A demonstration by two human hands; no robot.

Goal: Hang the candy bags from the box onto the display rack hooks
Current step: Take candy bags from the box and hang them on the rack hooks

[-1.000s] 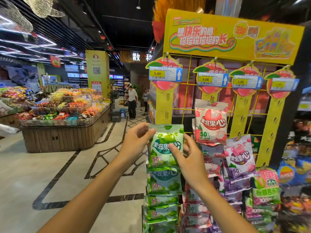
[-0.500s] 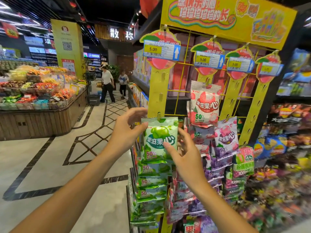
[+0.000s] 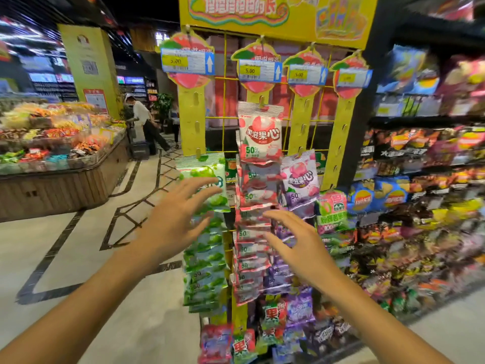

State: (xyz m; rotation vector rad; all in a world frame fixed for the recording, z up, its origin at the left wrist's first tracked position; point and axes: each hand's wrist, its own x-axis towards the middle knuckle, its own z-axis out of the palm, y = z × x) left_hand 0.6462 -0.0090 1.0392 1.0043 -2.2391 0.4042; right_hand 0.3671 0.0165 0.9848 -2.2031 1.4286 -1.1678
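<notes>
Both hands are empty, fingers spread and relaxed, held apart in front of the display rack [image 3: 193, 122]. The left hand [image 3: 175, 219] is raised in front of the green candy bag [image 3: 207, 177], which hangs from a hook on the leftmost yellow strip; whether the fingertips touch it or only cover it from this angle, I cannot tell. The right hand [image 3: 301, 248] sits lower and to the right, in front of the red and purple columns, gripping nothing.

The green bag lies straight ahead of the left hand and slightly above it, so that hand is nearer. It hangs upright, long side vertical, at the top of a column of green bags [image 3: 204, 264] overlapping downward.

It is a glossy pouch with a silvery crimped top edge, green fruit artwork and white lettering, somewhat blurred here. It looks hung and released. The box of remaining bags is not in view, so the next bag probably lies below or behind the hands.
</notes>
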